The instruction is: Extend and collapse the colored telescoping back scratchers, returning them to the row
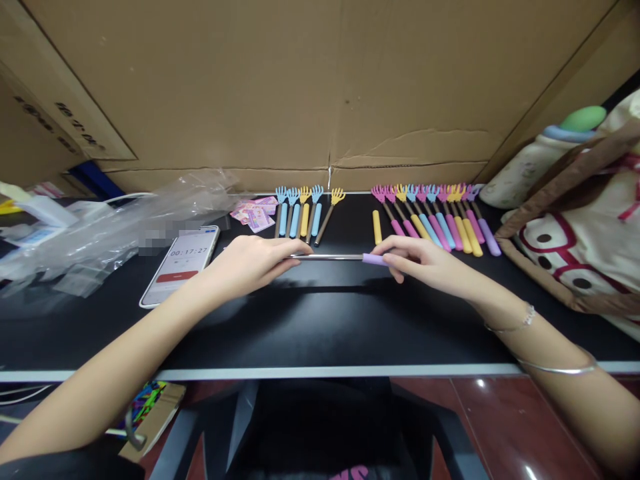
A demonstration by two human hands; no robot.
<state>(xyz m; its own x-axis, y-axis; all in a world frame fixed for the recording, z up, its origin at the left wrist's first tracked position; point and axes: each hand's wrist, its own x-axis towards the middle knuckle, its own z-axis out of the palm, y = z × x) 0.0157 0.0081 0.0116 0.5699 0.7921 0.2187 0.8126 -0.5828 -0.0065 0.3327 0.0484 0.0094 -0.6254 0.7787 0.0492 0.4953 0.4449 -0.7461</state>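
Observation:
I hold a small telescopic back scratcher (pixel 333 257) level above the black table (pixel 310 327). Its metal rod is stretched out between my hands. My left hand (pixel 250 265) is closed over the claw end, which is hidden. My right hand (pixel 425 261) pinches the purple handle (pixel 374 259). A short row of collapsed scratchers (pixel 303 212) with blue and yellow handles lies behind my left hand. A longer row in pink, blue, yellow and purple (pixel 440 217) lies behind my right hand, with a loose yellow handle (pixel 377 227) beside it.
A phone (pixel 181 263) showing a running timer lies left of my hands. Clear plastic bags (pixel 115 227) pile up at the far left, pink cards (pixel 254 213) beside them. A patterned tote bag (pixel 580 227) stands at the right. Cardboard (pixel 320 87) walls the back.

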